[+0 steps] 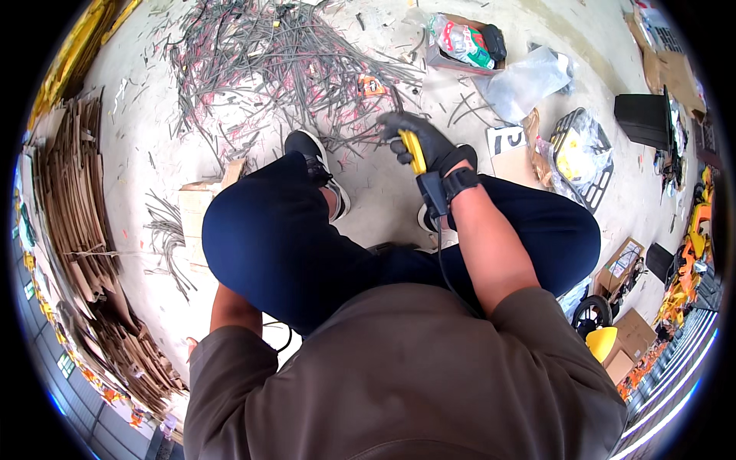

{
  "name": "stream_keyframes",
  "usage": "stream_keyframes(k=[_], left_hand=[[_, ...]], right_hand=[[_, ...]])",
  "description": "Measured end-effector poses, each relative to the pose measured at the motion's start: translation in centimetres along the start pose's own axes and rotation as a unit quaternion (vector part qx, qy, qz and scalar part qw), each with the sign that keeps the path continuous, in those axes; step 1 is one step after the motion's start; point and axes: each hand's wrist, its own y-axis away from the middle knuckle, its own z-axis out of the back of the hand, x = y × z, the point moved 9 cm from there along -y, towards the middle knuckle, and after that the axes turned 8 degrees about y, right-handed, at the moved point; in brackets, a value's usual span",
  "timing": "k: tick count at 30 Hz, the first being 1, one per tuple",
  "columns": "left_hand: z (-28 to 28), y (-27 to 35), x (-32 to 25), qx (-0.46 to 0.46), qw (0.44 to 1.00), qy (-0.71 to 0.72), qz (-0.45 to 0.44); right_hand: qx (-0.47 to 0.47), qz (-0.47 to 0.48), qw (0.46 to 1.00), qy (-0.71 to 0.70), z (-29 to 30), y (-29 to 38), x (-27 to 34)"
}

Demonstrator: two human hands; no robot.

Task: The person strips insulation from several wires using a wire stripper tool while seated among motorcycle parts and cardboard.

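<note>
My right hand [422, 141], in a black glove, is closed around a yellow-handled hand tool [413, 152] between my knees. A dark, narrow piece [397, 99] extends beyond my fingers; whether it belongs to the tool or is a cable cannot be made out. Against my wrist sits a black box [432, 192] with a cord running down to my lap. Of my left hand [191, 347] only a sliver of skin shows beside the sleeve, the rest hidden behind my arm and knee. In front of my feet spreads a large heap of cut black cables [259, 63] with reddish scraps.
At left stand stacked flattened cardboard sheets [72, 201]. A small cable bundle [167, 230] lies near a cardboard box [195, 210]. To the right are an open box with plastic bags [466, 43], a clear plastic sheet [526, 80], a black crate [598, 172] and a black bin [641, 118].
</note>
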Motion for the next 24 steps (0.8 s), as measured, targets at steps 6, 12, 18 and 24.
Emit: stream_keyframes(k=[6, 12, 18, 24], left_hand=[[-0.3, -0.3, -0.1, 0.007, 1.0, 0.001, -0.014], [1.0, -1.2, -4.7, -0.033, 0.984, 0.078, -0.156], [-0.8, -4.7, -16.5, 0.045, 0.905, 0.165, -0.389], [-7.7, -6.9, -23.9, 0.143, 0.873, -0.014, -0.467]], right_hand=[[0.058, -0.033, 0.998, 0.0, -2.7, -2.5, -8.2], [0.054, -0.144, 0.986, 0.06, -3.6, -2.3, -13.2], [0.041, -0.078, 0.964, 0.25, -2.4, -2.6, -13.5], [0.019, -0.094, 0.934, 0.345, -0.7, -0.8, -12.9]])
